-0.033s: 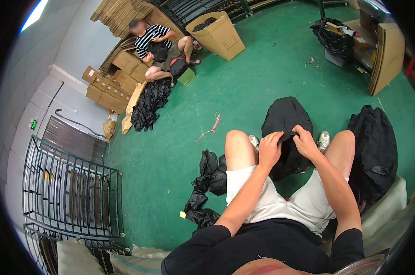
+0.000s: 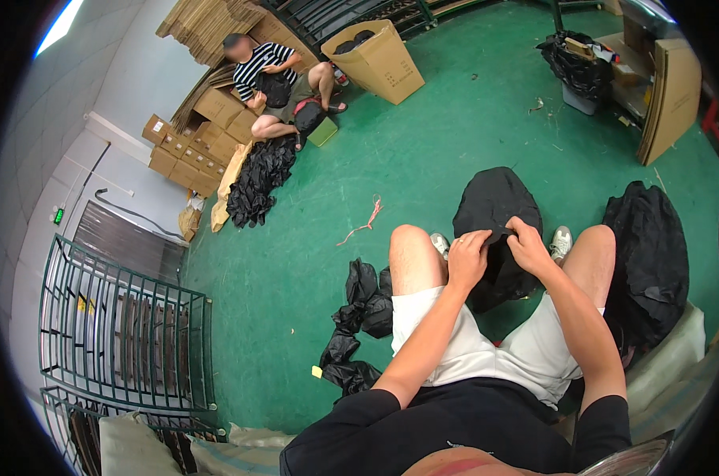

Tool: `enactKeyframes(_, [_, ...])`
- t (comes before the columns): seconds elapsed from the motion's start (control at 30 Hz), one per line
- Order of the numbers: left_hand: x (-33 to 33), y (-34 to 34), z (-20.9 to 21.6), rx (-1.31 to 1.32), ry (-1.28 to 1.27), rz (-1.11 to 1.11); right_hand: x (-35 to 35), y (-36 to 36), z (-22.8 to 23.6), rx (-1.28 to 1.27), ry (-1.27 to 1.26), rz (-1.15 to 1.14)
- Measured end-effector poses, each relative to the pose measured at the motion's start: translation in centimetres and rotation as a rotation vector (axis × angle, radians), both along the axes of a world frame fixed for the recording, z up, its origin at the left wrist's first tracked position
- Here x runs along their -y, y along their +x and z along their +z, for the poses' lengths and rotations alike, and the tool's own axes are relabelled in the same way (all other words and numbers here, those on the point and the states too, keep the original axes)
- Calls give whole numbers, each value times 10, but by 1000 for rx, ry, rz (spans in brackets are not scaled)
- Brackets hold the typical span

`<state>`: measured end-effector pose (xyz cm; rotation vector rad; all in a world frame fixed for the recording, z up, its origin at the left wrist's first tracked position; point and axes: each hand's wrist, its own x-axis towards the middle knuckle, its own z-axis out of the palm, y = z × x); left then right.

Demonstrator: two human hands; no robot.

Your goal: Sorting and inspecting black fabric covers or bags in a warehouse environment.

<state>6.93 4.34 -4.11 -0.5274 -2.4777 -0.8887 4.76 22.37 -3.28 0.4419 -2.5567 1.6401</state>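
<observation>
A large rounded piece of black fabric (image 2: 493, 197) spreads between my knees, above the floor, with a darker fold or opening in its near part. My left hand (image 2: 469, 255) pinches its edge from the left, wearing a ring. From the right, my right hand (image 2: 528, 244) pinches the same edge, a short gap from the left. The fabric's exact kind does not show, and the fingertips partly hide the gripped edge. Beside my right knee stands a bulky black fabric bundle (image 2: 647, 266). Crumpled black fabric pieces (image 2: 361, 284) lie in a row by my left leg.
Far left, a seated person (image 2: 268, 71) handles black fabric beside a black fabric heap (image 2: 263, 178) and stacked cartons (image 2: 191, 155). An open carton (image 2: 385, 67) stands near them. A green metal rack (image 2: 125, 325) is at left. Pink string (image 2: 367, 222) lies on the green floor.
</observation>
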Motion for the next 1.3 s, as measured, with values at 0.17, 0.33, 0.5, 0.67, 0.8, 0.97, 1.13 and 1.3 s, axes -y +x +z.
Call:
enactKeyframes(0.17, [2, -1, -8, 283, 293, 27, -3, 5, 11, -1, 82, 5])
enactKeyframes(0.33, [8, -1, -6, 525, 528, -70, -6, 9, 22, -34, 200, 49])
enactKeyframes(0.5, [9, -1, -4, 406, 497, 106, 5, 17, 27, -23, 176, 185])
enactKeyframes(0.67, [9, 2, 1, 425, 449, 135, 9, 17, 8, 19, 277, 46])
enactKeyframes(0.8, [34, -10, -26, 562, 755, -214, 7, 3, 5, 16, 351, -85])
enactKeyframes(0.97, [35, -4, -4, 1029, 1258, -495, -4, -3, 7, 100, 218, -150])
enactKeyframes(1.13, [39, -5, 2, 1059, 1424, -565, -3, -1, 11, 108, 225, -236])
enactKeyframes(1.3, [39, -7, -3, 1037, 1450, -482, -5, -2, 11, 129, 341, -254])
